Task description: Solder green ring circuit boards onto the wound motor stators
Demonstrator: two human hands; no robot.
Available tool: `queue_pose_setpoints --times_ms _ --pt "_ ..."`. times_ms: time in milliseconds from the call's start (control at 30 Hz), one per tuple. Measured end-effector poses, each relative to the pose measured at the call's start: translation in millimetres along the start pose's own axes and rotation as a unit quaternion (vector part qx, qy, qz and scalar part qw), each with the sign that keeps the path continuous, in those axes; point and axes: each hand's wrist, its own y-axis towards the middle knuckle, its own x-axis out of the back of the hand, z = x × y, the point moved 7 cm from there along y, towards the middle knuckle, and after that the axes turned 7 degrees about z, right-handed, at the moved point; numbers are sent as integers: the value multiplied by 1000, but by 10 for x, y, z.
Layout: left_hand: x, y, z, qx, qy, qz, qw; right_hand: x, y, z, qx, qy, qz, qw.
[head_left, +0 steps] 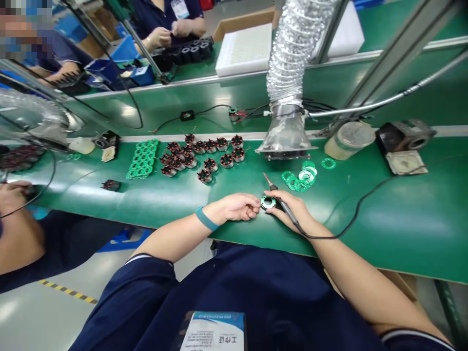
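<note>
My right hand (294,207) is closed around a soldering iron (287,207), whose tip points up and away to the left. Its thumb and forefinger also reach the right side of a round part with a white-and-green ring circuit board (268,202) on top. My left hand (243,207) is closed, fingers curled and fingertips pinched at the left edge of that ring board. What lies under the board is mostly hidden by the fingers. Loose green ring circuit boards (302,176) lie just beyond my right hand. Several copper-wound motor stators (204,176) stand beyond my left hand.
A green circuit board panel (142,159) lies left of the stators. A fume extraction hood (287,134) hangs ahead. On the right are a lidded jar (349,140), a soldering iron stand (405,144) and the iron's cable (356,209). Other people work left and across the bench.
</note>
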Motion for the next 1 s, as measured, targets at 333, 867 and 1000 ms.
queue_pose_setpoints --times_ms 333,867,1000 --pt "63 40 -74 -103 120 -14 987 -3 -22 -64 0 0 -6 1000" --pt "-226 -248 184 -504 557 -332 570 -2 -41 -76 -42 12 -49 998" --pt "-207 -271 284 -420 656 -342 525 -10 -49 -95 -52 5 -58 997"
